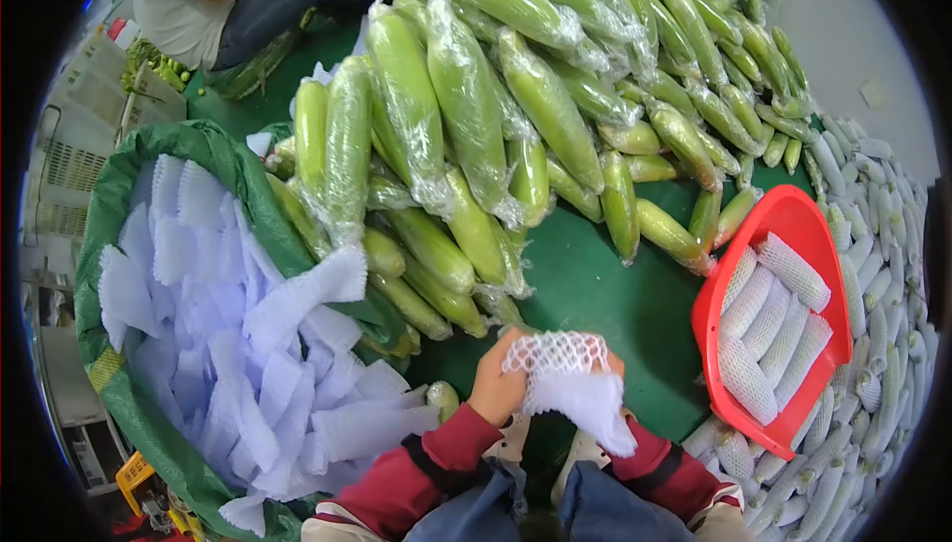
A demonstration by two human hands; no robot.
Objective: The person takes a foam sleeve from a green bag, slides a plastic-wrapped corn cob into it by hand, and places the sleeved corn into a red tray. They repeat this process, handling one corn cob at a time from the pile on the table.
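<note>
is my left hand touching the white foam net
Touching: the head view shows the left hand gripping the stretched open edge of the foam net.

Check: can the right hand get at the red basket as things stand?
Probably yes. The red basket lies open-topped to the right of the right hand, with only bare green mat between. That hand is partly hidden behind the foam net, which it seems to hold.

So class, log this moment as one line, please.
left hand: grips foam net | right hand: behind net, mostly hidden | corn: piled ahead | red basket: right
</note>
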